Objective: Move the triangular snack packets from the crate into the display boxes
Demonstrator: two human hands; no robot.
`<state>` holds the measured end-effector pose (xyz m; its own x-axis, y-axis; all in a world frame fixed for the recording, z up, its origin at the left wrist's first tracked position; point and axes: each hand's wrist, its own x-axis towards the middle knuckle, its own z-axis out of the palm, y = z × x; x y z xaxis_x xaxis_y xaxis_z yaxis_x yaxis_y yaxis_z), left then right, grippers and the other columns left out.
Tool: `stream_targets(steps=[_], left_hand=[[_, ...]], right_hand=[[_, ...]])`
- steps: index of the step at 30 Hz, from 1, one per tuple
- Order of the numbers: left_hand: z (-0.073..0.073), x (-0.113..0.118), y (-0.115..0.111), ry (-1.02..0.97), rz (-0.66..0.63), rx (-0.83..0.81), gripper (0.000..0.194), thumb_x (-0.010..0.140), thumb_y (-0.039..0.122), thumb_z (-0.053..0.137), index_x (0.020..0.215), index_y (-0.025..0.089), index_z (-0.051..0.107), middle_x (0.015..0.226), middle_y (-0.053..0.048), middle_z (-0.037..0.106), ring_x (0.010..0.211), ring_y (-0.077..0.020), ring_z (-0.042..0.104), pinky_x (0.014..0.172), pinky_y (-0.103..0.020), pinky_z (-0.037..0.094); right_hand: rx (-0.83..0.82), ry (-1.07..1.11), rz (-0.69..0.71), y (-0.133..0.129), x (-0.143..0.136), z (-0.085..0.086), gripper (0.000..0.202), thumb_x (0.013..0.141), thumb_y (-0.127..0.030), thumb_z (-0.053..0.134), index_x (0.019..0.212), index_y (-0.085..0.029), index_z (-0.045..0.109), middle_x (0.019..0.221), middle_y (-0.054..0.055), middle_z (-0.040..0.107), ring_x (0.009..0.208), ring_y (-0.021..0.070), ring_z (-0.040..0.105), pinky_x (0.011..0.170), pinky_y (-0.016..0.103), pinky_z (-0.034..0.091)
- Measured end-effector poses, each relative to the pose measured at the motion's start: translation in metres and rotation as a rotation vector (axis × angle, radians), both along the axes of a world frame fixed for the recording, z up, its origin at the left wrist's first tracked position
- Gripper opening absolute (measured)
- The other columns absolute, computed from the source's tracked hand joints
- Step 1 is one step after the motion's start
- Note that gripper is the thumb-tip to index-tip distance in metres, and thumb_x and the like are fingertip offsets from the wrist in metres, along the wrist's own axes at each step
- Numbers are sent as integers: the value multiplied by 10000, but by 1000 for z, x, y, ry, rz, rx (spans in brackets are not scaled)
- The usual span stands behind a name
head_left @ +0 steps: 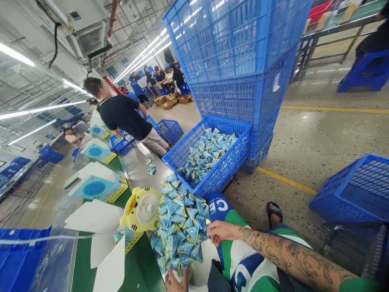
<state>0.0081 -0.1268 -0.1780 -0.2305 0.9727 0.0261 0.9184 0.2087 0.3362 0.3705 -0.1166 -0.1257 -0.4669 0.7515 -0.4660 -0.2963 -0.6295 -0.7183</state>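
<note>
A pile of small blue-and-yellow pyramid-shaped packets (179, 219) lies on the metal table in front of me. At the bottom of the view, my left hand (176, 282) has its fingers apart against the near end of this pile. My right hand (223, 232) is over my lap, beside the pile's right edge. Its fingers are curled together, and whatever may be between them is hidden. A yellow animal-shaped fan (148, 207) stands left of the packets. Next to it, an open carton (133, 242) with raised white flaps holds more packets.
A blue crate (226, 170) full of packets tilts beyond the pile, against tall stacked crates (227, 48). More open cartons (94, 186) line the green belt (83, 259). A co-worker (121, 115) stands farther along. Another blue crate (349, 190) is at right.
</note>
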Motion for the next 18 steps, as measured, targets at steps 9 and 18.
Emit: stream_targets(steps=[9,18], left_hand=[[-18,17,-26,-293,36,-52,659,819,486,535,1376,134,524,1365,-214,586,1327,-344,535,1128,-461,441],[-33,1,-55,-281,297,-35,455,870,325,412,1252,146,583,1236,-155,668,1145,-295,642,990,-389,510]], right_hand=[[-6,-58,-2,-8,4,17,428,762,-488,767,963,-133,638,750,16,708,623,90,642,663,245,534],[-10,-26,-5,-8,9,16,329,886,-439,676,1019,-141,643,822,49,723,699,111,660,686,248,525]])
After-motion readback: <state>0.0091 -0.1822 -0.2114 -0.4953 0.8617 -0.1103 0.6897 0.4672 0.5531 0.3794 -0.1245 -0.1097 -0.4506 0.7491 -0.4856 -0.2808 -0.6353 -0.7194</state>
